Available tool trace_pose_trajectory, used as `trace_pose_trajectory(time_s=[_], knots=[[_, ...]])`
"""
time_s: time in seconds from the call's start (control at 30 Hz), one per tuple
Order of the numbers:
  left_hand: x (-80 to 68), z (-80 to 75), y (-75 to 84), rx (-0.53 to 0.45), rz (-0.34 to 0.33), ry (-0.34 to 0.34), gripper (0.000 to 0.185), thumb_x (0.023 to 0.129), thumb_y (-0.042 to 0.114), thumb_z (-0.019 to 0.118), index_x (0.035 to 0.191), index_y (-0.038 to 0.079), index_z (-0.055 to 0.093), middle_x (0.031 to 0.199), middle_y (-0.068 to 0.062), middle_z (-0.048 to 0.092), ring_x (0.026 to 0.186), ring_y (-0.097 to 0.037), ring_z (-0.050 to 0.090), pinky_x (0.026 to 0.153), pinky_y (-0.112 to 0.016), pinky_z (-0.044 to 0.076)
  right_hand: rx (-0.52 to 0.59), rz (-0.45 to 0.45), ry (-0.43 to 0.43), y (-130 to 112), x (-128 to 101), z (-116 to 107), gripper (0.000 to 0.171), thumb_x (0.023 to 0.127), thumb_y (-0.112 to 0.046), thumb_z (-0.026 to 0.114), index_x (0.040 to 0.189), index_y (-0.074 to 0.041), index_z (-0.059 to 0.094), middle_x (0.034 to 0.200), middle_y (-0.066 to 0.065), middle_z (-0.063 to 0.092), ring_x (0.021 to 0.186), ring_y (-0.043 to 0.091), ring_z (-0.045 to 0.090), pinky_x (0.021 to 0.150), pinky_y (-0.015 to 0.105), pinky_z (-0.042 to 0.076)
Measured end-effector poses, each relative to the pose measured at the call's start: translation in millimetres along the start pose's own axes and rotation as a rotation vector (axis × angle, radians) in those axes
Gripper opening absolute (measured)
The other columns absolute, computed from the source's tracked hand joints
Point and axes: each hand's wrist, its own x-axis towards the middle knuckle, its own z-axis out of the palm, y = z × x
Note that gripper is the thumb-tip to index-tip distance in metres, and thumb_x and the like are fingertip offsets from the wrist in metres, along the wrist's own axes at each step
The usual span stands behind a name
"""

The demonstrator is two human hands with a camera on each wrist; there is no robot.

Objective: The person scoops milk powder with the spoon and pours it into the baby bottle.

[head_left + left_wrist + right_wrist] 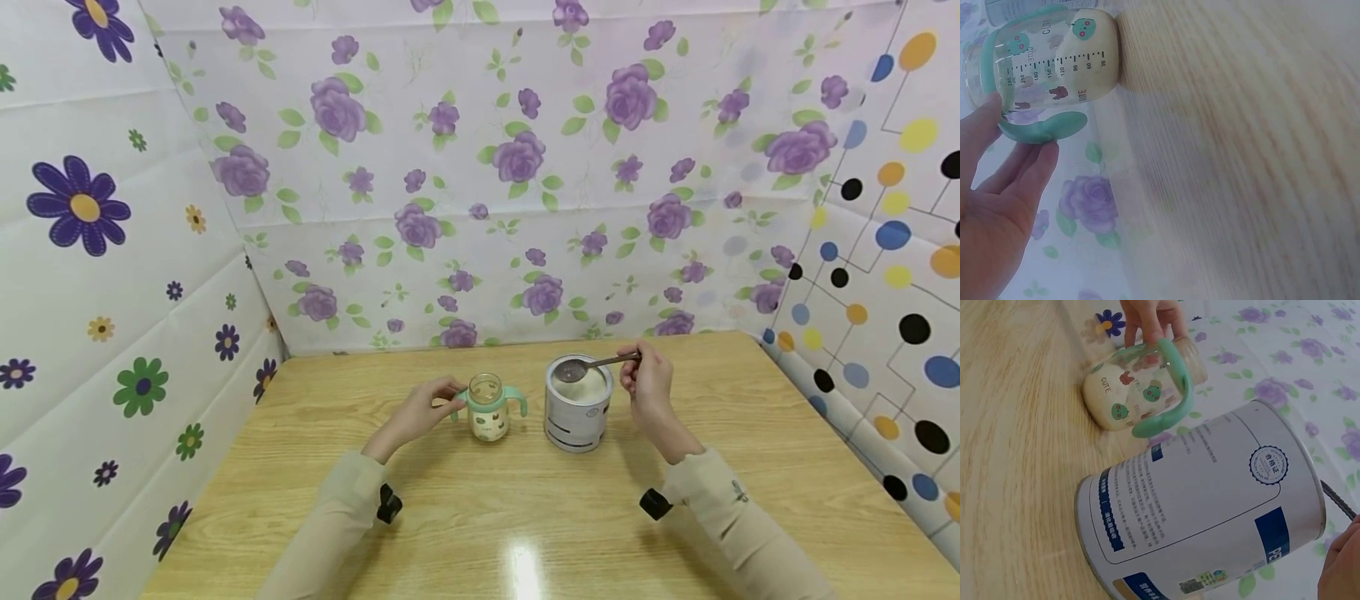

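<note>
A clear baby bottle (491, 425) with a green collar and two green handles stands upright and uncapped, with pale contents at its base (1100, 56). My left hand (422, 414) pinches its left handle (1044, 128) between thumb and fingers. To the right of the bottle is an open white tin (576, 423) of pale powder (587, 387). My right hand (651, 385) grips the dark handle of a metal spoon (572, 371), its bowl above the tin's mouth. Only part of the right hand (1341, 559) shows in the right wrist view, at the edge beyond the tin (1191, 494).
Both things stand on a light wooden table (450, 517), near its back edge. Behind it hangs a sheet with purple roses (517, 158). Flowered (82, 208) and dotted (892, 233) sheets enclose the left and right sides. Each wrist carries a small black camera.
</note>
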Motion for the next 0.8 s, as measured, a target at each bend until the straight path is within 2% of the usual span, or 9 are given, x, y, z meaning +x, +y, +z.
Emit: trace_pose_trajectory(time_s=[0.23,0.5,0.8], knots=[[0.5,0.5,-0.7,-0.002,0.006,0.006,0.027,0.096,0.020,0.062,0.121,0.015,0.062,0.117,-0.009,0.067,0.105,-0.027,0.065,0.086,-0.040,0.057,-0.039,-0.001,-0.023,3,2,-7,0.042,0.103,-0.016,0.036,0.071,-0.011,0.063,0.046,-0.006,0.049,0.033,0.003,0.042,0.029,0.014,0.030],[-0.9,0.1,-1.3,-0.007,0.013,-0.014,0.035,0.096,0.026,0.061,0.128,0.014,0.058,0.116,-0.011,0.067,0.104,-0.026,0.065,0.087,-0.039,0.056,-0.081,0.014,-0.068,6,0,-13,0.046,0.104,-0.014,0.032,0.071,-0.010,0.064,0.046,-0.006,0.048,0.034,0.003,0.041,0.030,0.014,0.031],[-6.1,-1.3,-0.6,-0.026,-0.025,-0.001,0.038,0.099,0.034,0.055,0.131,0.013,0.056,0.123,-0.014,0.064,0.113,-0.032,0.061,0.092,-0.047,0.054,-0.140,0.042,-0.080,12,0,-18,0.044,0.104,-0.015,0.032,0.073,-0.012,0.063,0.049,-0.006,0.048,0.037,0.003,0.042,0.033,0.013,0.032]])
